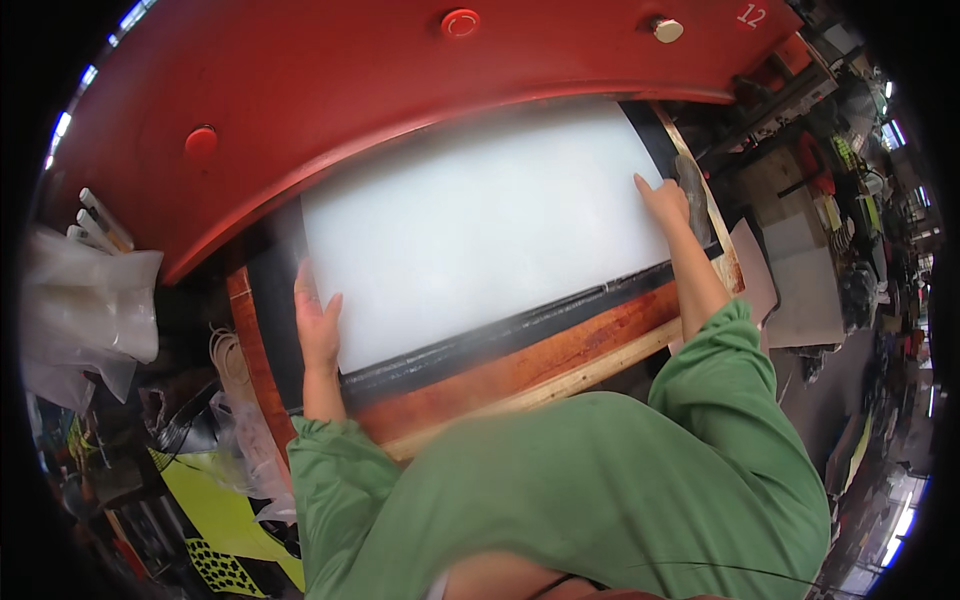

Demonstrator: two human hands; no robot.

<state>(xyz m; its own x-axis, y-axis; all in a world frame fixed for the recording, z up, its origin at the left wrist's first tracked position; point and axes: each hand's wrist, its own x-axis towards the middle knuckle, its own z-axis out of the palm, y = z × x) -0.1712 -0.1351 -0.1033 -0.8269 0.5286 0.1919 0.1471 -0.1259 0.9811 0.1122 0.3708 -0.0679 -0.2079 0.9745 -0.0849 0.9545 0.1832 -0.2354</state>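
- sheet (480,230), white, broad and flat, seen at centre over a black surface (268,305); far edge met by red housing (350,80) at twelve o'clock. whether it is tucked beneath the housing's lip cannot be made out.
- left hand (318,328) placed at eight o'clock of the sheet: partly curled, thumb over the top face, fingers beyond the side edge, which is held between.
- right hand (668,208) placed at three o'clock: likewise half closed on the opposite edge, thumb uppermost, fingertips partly hidden.
- opposite edges gripped, presumably so that the sheet is kept level and square; middle left untouched, perhaps to be spared marks.
- black strip (500,327) run along the near edge at six o'clock; a border, it is judged.
- pale wooden rail (590,378) set nearer the body, also at six.
- red button (461,23) mounted at twelve o'clock, second red button (201,141) at ten; apparently kept within reach.
- clear plastic bag (90,300) left at nine o'clock, well apart from the sheet.
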